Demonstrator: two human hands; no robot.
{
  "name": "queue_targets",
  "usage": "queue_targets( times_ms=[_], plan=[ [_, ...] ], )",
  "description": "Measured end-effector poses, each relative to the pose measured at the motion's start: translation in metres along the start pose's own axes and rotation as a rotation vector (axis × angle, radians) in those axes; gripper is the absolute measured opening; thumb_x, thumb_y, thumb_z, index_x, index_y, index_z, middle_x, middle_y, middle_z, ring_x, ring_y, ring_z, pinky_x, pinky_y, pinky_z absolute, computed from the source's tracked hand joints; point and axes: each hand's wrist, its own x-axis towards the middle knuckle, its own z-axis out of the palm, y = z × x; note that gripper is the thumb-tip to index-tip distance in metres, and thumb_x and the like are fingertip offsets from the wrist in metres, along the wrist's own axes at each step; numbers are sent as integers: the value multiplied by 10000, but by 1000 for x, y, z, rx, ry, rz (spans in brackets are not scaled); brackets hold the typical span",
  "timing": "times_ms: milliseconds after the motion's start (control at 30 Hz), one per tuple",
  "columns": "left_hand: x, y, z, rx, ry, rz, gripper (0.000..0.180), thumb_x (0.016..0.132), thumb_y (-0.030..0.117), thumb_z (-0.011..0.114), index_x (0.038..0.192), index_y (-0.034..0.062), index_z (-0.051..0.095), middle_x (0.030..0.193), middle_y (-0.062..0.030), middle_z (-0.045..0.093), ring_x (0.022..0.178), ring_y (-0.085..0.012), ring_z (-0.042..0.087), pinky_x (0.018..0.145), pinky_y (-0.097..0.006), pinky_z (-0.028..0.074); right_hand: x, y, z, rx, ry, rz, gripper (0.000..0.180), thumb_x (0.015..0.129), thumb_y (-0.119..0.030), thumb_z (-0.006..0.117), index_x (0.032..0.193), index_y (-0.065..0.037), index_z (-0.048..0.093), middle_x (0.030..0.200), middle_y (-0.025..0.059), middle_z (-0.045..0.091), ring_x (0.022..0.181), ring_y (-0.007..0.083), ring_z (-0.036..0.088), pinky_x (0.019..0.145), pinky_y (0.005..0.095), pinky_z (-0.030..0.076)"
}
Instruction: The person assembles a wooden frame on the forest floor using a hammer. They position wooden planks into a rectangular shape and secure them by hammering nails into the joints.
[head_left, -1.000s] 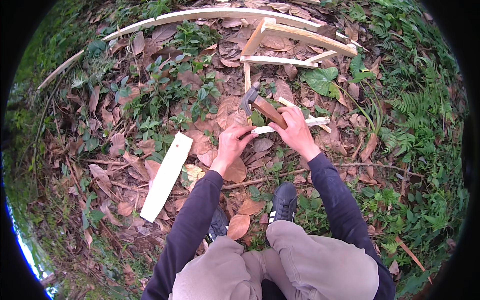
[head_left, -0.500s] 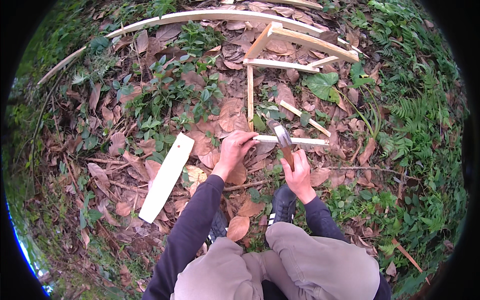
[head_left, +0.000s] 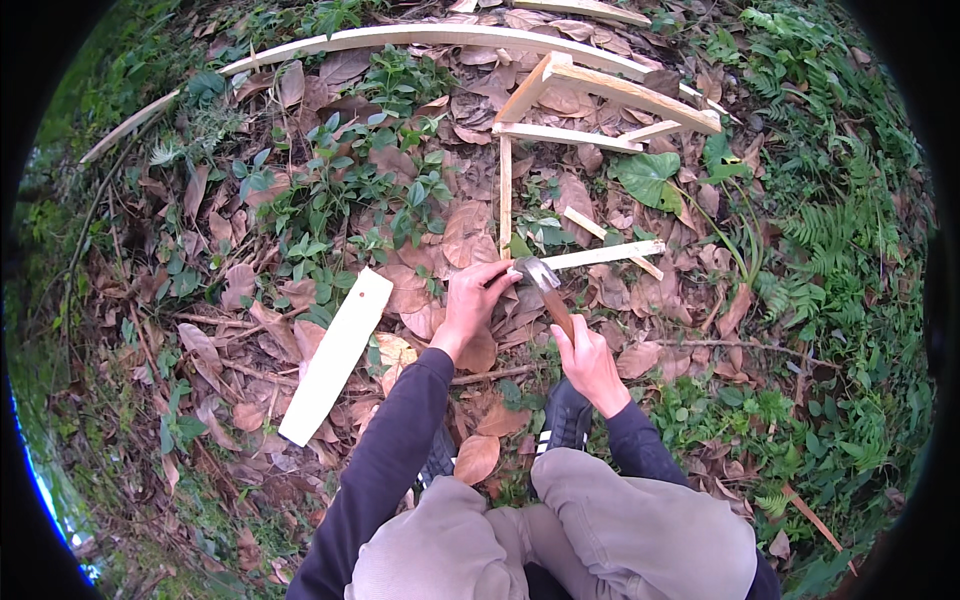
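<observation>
My left hand point(head_left: 472, 308) is closed, its thumb and fingertips pinched at the near-left end of a narrow pale wooden strip point(head_left: 605, 255). Whether a nail is also between those fingertips is too small to tell. In my right hand point(head_left: 592, 366) is a hammer point(head_left: 552, 298), gripped by its brown wooden handle. The metal head lies over the strip's left end, right beside my left fingertips, and hides part of it. Just beyond my left hand, an upright-looking thin wooden leg point(head_left: 505, 195) runs up to a joined wooden frame point(head_left: 630, 92).
A flat pale board point(head_left: 336, 358) with a small dark hole lies at left. A shorter stick point(head_left: 585, 222) passes under the strip. Beyond stretches a long wooden slat point(head_left: 420, 36). Dry leaves, a twig point(head_left: 740, 346) and green plants cover the ground; my shoes point(head_left: 566, 412) are below.
The hammer head has moved left, from over the strip's middle to its end by my left fingers. The strip's right end has swung away from me; my left hand stays nearly put.
</observation>
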Motion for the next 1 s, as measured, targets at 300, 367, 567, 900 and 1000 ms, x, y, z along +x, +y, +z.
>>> queue_targets(
  times_ms=[300, 367, 567, 900, 1000],
  plan=[
    [0, -5, -1, 12, -10, 77, 244, 828, 194, 820, 1022, 53, 778, 914, -139, 761, 797, -292, 733, 701, -362, 573, 7, 1, -10, -137, -104, -42, 241, 1028, -216, 595, 1034, 8, 508, 731, 274, 635, 687, 482, 642, 562, 532, 495],
    [1, -4, -1, 7, -16, 59, 244, 828, 194, 818, 1026, 57, 779, 918, -138, 761, 802, -291, 733, 702, -362, 573, 8, 1, -12, -153, -102, -54, 242, 1023, -211, 601, 1031, 12, 507, 726, 270, 636, 678, 476, 644, 554, 527, 496],
    [1, -6, -2, -17, -18, 43, 255, 834, 195, 814, 1053, 67, 780, 936, -141, 763, 812, -289, 739, 704, -360, 577, 9, 3, -10, -170, -82, -75, 243, 1012, -198, 615, 1023, 17, 503, 722, 263, 640, 665, 469, 645, 546, 517, 498],
    [1, -9, 0, -50, 3, -23, 249, 859, 198, 799, 1070, 68, 777, 957, -148, 766, 836, -282, 753, 710, -349, 583, 10, -1, -13, -151, -79, -86, 230, 994, -172, 641, 1024, 14, 509, 727, 255, 644, 673, 457, 655, 556, 503, 509],
    [0, -8, -2, -38, -8, -24, 247, 863, 200, 796, 1069, 65, 777, 965, -150, 766, 839, -282, 753, 717, -350, 584, 6, -11, -16, -85, -27, -94, 228, 990, -172, 648, 1032, 16, 525, 734, 254, 648, 681, 452, 662, 559, 490, 512]
  ],
)
